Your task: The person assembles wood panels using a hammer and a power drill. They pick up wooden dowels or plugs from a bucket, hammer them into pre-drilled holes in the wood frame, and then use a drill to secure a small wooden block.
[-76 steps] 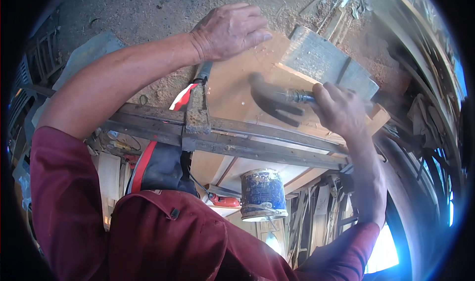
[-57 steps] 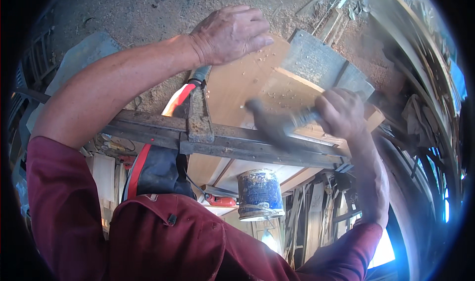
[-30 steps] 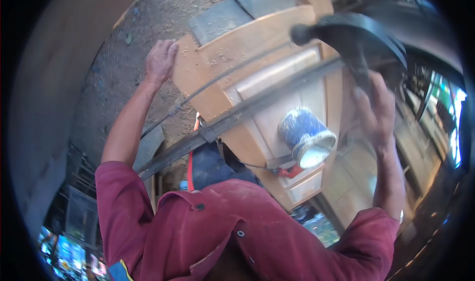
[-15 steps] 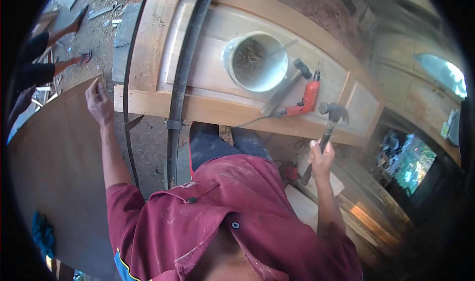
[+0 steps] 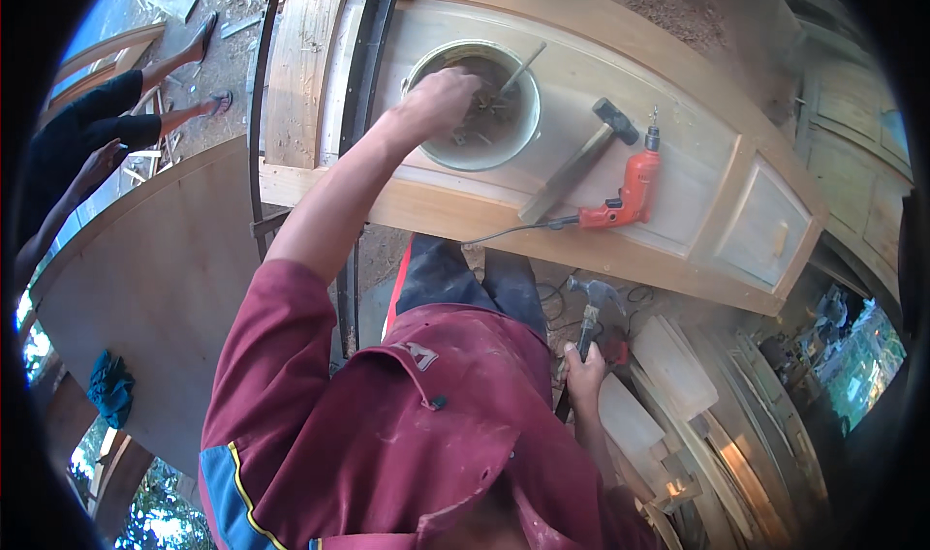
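My left hand (image 5: 441, 100) reaches into a pale bucket (image 5: 525, 129) with small loose pieces inside and a thin stick leaning on its rim; my fingers are curled, their tips hidden. The bucket rests on a panelled wooden door (image 5: 697, 197). Low beside my body, my right hand (image 5: 584, 376) grips a claw hammer (image 5: 593, 293), head upward. Right of the bucket, a second hammer (image 5: 612, 119) lies diagonally next to a red corded drill (image 5: 628, 192). Dark metal bars (image 5: 358, 85) cross the door's left part.
A large curved wooden sheet (image 5: 145, 269) stands at the left, with a teal cloth (image 5: 111, 390) on it. Beyond it, another person's legs (image 5: 165, 119) and hand (image 5: 102, 163) show. Loose boards (image 5: 668, 356) fill the lower right.
My left hand has moved from wooden edges at the left into the bucket. My right hand has lowered the hammer toward my body after swinging it over the wood. The view has swung round.
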Motion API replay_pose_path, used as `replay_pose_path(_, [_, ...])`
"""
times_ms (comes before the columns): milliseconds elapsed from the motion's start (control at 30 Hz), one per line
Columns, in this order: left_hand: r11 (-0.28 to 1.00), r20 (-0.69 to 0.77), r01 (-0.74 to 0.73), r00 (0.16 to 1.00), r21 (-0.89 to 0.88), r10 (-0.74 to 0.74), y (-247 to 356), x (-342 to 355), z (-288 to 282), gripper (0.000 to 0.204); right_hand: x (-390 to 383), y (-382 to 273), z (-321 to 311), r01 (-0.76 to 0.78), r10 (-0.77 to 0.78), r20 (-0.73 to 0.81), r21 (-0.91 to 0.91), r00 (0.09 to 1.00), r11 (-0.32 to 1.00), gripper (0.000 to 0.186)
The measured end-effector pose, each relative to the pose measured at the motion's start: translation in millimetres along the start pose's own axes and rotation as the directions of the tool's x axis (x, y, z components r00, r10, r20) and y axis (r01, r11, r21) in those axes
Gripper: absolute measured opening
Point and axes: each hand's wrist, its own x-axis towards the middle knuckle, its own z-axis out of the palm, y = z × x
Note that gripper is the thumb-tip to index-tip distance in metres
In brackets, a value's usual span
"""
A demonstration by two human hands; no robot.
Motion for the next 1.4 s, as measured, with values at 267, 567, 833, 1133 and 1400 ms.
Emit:
replay_pose_path(267, [0.964,0.016,0.095,0.995,-0.249,-0.094,-29.4,62.5,71.3,0.029,-9.0,-3.5,6.7,-0.195,0.199,-0.003,0.194,0.980,0.961,0.018])
replay_pose_path(567, [0.971,0.228,-0.134,0.970,0.198,0.088,-3.2,75.8,55.3,0.024,17.1,4.6,14.7,-0.192,0.196,0.008,0.240,0.981,0.952,0.019])
replay_pose_path(833, [0.995,0.174,0.064,0.982,0.077,-0.076,-35.9,59.5,73.7,0.021,110.0,-39.9,-29.8,-0.074,0.149,-0.146,0.425,0.978,0.902,0.018])
replay_pose_path(1133, [0.967,-0.038,-0.059,0.997,0.247,0.071,4.6,5.6,39.3,0.019,281.8,-44.5,-82.6,0.120,0.143,-0.414,0.547,0.899,0.828,0.010])
replay_pose_path(1400, [0.987,-0.077,0.153,0.986,0.051,-0.149,10.9,5.2,42.0,0.024,317.9,-60.5,-75.1,0.163,0.050,-0.354,0.547,0.934,0.821,0.011])
